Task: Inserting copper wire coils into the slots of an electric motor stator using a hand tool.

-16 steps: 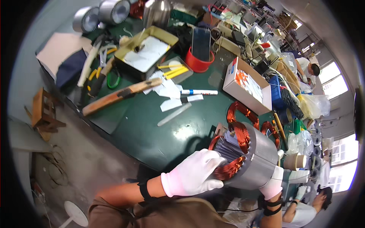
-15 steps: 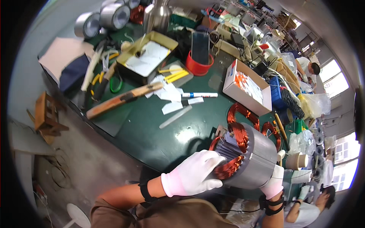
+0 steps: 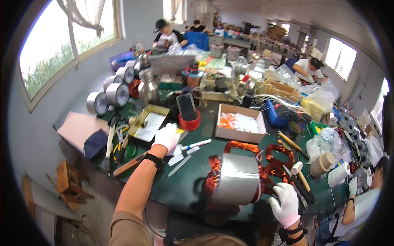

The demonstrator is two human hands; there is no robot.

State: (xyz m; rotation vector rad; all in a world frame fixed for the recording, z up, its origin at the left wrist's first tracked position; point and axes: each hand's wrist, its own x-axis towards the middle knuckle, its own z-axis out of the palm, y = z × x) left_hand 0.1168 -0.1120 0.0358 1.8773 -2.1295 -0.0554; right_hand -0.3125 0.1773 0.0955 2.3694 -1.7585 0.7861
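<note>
A grey metal motor stator (image 3: pixel 239 179) lies on its side near the table's front edge, copper windings (image 3: pixel 213 174) bulging from its left end. Just right of it, my right hand (image 3: pixel 286 205) in a white glove is open, fingers spread and curved, holding nothing. My left hand (image 3: pixel 166 137), also gloved, reaches forward over the table to the right edge of a yellowish tray (image 3: pixel 163 111). It is over yellow strips (image 3: pixel 180 131) and white paper pieces (image 3: pixel 175 159); its fingertips are hidden and blurred. Loose copper coils (image 3: pixel 243 146) lie behind and right of the stator.
A red round holder (image 3: pixel 190 124) with a phone stands behind my left hand. A cardboard box (image 3: pixel 240 136) of slips sits behind the stator. Near my right hand lie a mallet (image 3: pixel 303 179) and dark-handled tools (image 3: pixel 305 192). A co-worker (image 3: pixel 356 209) sits at far right.
My left hand has left the windings and moved forward and left to the tray. My right hand has let go of the stator, which now rests on the table. The view has tilted up.
</note>
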